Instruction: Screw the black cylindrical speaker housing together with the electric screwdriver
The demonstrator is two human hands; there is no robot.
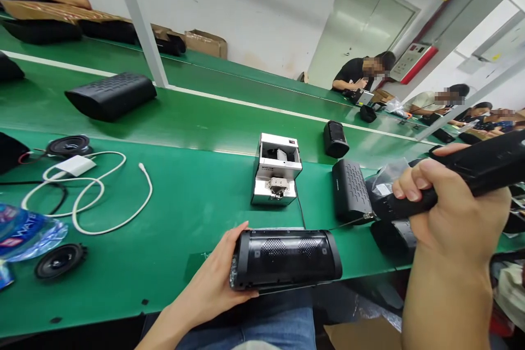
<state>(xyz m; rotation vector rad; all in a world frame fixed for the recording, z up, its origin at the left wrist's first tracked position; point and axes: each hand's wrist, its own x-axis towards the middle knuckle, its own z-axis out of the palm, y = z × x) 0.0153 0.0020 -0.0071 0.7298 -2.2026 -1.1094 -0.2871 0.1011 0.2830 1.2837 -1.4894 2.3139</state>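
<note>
My left hand (219, 270) grips the left end of a black speaker (289, 260) at the table's front edge. Its long side with two patches of small holes faces up. In my right hand (455, 197), raised at the right, is a black electric screwdriver (484, 167), with fingers wrapped round its body. The thin bit points left, above the speaker's right end and apart from it. Just beyond the speaker stands a white screw feeder (276, 169) with an open top.
Black speaker housings (350, 191) stand right of the feeder; another (110, 95) lies on the green belt behind. At left are a white cable (100, 191), loose speaker drivers (61, 260) and a water bottle (24, 229). A metal post (137, 22) rises behind. Several co-workers sit across the line.
</note>
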